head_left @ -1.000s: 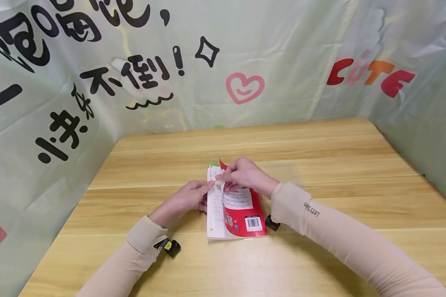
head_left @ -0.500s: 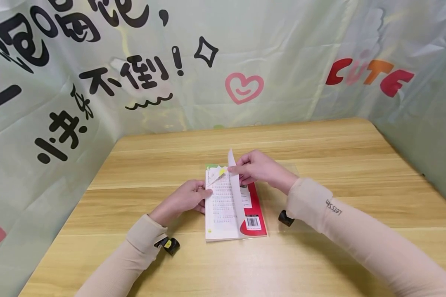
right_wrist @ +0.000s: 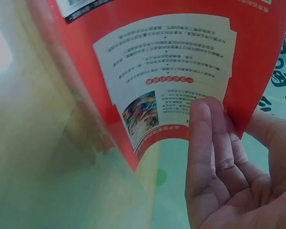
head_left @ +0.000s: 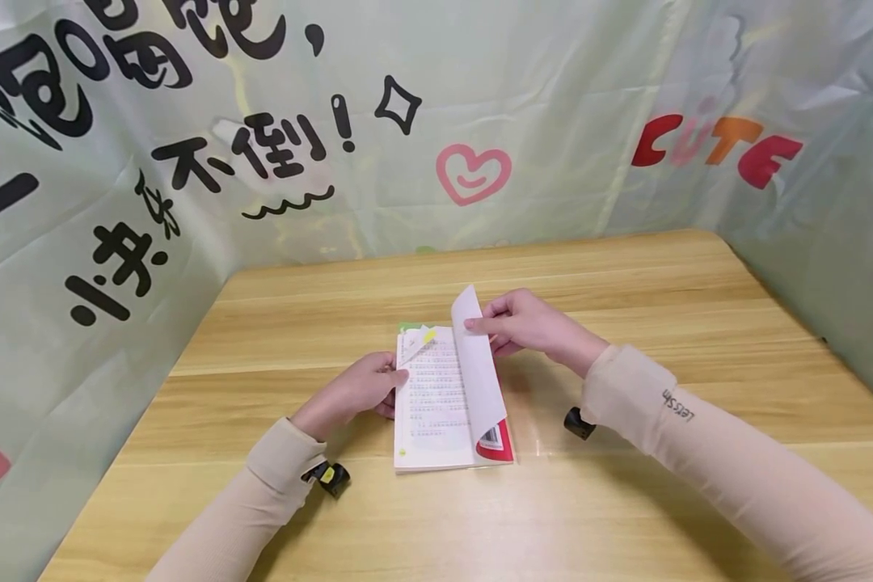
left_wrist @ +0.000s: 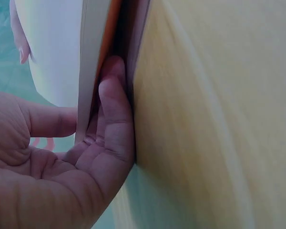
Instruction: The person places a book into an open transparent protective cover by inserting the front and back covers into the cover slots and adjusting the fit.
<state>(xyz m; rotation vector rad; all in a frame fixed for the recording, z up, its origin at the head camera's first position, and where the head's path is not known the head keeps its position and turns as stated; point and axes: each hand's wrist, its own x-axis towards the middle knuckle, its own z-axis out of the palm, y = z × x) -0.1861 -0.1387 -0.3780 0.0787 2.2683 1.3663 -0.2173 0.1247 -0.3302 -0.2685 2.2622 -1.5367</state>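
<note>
Lying long axis near-to-far, book (head_left: pixel 434 414); right hand (head_left: pixel 527 323) pinches raised cover (right_wrist: pixel 248 62).

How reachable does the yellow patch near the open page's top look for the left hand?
Probably yes: the left hand grips the edge of the book close by, and nothing visible covers the yellow patch; the right hand holds the lifted cover clear of it.

"CUTE", "不倒!" on backdrop (head_left: pixel 567 105); sleeve (head_left: pixel 742 461) print unclear.
</note>
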